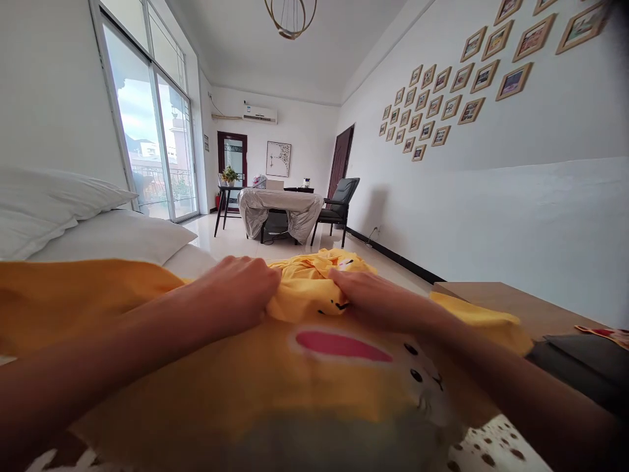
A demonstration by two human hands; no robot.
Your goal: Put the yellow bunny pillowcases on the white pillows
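A large yellow cloth (206,393) with a printed white rabbit, its ear pink inside, spreads across the front of the view. My left hand (246,288) is closed on the cloth's bunched upper part, left of the middle. Gripping the same cloth a little to the right is my right hand (356,295), with a fold stretched between the two fists. More yellow fabric lies crumpled just beyond them. The fingertips of both hands are mostly hidden in the fabric.
White pillows (113,229) lie at the left. At the right are a wooden surface (472,292) and a dark grey item (580,367). Farther back stand a covered table (280,200), a black chair (339,203) and a small table with a plant (229,174).
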